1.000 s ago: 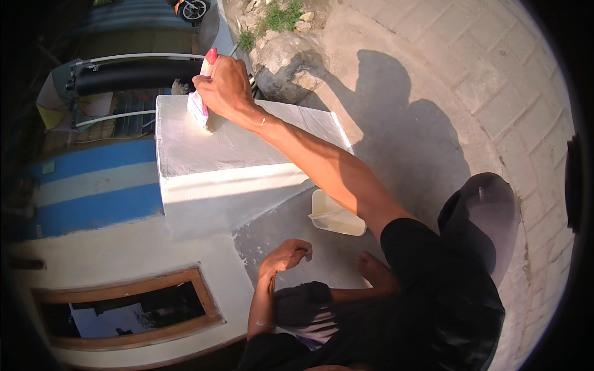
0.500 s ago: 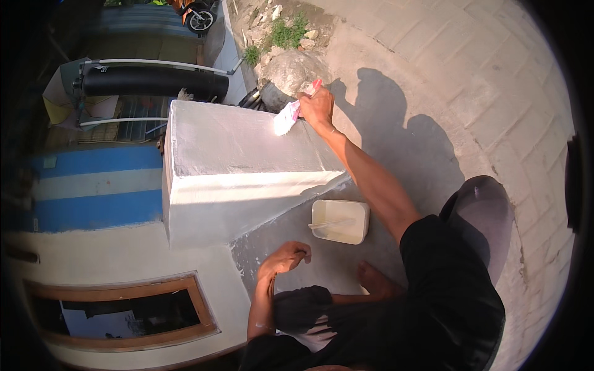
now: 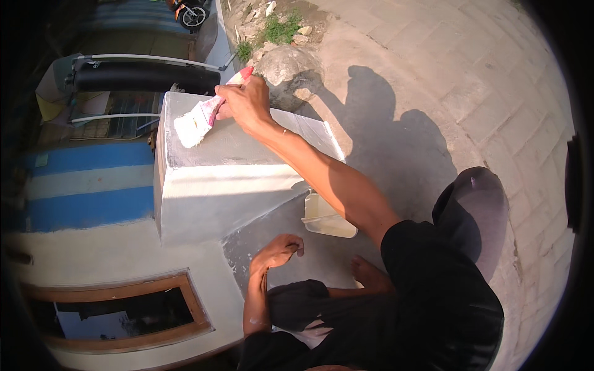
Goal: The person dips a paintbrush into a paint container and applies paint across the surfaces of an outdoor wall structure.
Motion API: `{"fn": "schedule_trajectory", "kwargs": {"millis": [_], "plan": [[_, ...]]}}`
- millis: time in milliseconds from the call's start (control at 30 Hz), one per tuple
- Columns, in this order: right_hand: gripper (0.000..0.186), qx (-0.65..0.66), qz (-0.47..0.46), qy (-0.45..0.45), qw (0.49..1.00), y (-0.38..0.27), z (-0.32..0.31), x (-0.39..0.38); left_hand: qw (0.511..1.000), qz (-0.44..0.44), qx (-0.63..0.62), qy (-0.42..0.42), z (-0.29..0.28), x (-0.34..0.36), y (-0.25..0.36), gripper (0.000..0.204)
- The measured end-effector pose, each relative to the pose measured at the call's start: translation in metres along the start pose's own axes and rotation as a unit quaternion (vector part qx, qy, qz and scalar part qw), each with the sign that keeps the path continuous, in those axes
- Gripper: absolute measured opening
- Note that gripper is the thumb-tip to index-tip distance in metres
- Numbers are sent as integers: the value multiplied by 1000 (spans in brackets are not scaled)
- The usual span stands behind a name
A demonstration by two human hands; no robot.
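Observation:
My right hand [image 3: 246, 105] grips a wide paintbrush [image 3: 197, 125] with a red handle and white paint-covered bristles. The bristles rest on the top face of a grey-and-white masonry block [image 3: 226, 191], near its left end. Below my right forearm stands a cream plastic tub [image 3: 333, 226], partly hidden by the arm, holding whitish liquid and a thin stick. My left hand [image 3: 281, 248] hangs loosely curled, fingers slightly apart, with nothing visible in it, above the grey floor left of the tub.
A rounded boulder [image 3: 286, 65] lies just beyond the block, near rubble and a green plant [image 3: 279, 29]. A wood-framed window [image 3: 117, 312] sits in the cream wall at lower left. White pipes and a black cylinder [image 3: 145, 79] are at far left. My bare foot [image 3: 371, 275] is beside the tub.
My right hand has swept the paintbrush leftward along the block's top, from near its far right edge toward the left end. My left hand stays much the same. The view shifted slightly.

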State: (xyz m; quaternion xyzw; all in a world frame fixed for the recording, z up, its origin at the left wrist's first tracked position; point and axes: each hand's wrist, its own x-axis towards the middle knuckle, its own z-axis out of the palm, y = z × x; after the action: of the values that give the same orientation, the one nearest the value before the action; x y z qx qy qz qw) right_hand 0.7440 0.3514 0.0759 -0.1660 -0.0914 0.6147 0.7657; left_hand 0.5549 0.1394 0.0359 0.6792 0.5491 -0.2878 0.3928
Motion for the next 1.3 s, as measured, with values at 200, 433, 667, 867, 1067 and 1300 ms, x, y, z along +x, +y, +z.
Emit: {"fn": "schedule_trajectory", "kwargs": {"millis": [200,433,667,867,1067,1300], "plan": [[17,-279,-65,166,944,37,-158,-7,998,-37,-45,-20,4,6,-5,19],[16,-362,-325,12,874,-21,18,-49,998,-46,-23,-29,4,4,6,18],[22,-234,-334,17,913,-56,4,-61,999,13,35,14,8,-8,9,13],[22,-536,-24,-141,832,-19,-145,-85,988,141,-12,63,15,-34,33,8],[19,-612,36,-353,707,62,-192,-128,974,178,70,123,17,-27,39,9],[12,-664,-43,-369,649,117,-223,-173,969,184,86,139,28,-31,25,5]]}}
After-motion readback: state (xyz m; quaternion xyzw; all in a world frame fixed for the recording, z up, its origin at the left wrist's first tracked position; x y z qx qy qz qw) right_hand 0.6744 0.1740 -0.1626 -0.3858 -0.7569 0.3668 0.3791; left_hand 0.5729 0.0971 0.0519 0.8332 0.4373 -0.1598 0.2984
